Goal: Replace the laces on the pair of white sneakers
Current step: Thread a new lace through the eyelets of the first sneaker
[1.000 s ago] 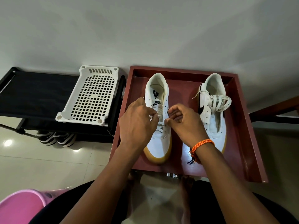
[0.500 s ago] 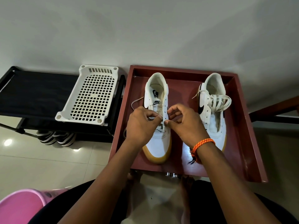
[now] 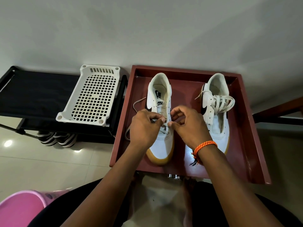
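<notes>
Centre of frame, on the red tray [image 3: 246, 128]: left sneaker [image 3: 161, 112] lies heel-up, toe toward the bottom edge. Left hand [image 3: 144, 126] pinches the lace [image 3: 136, 105] at the eyelet row — slack loops off to its left. Right hand [image 3: 188, 126] has fingers curled at the opposite eyelets; can't tell if it holds anything. Right sneaker [image 3: 218, 112] sits well to the right — half-laced.
</notes>
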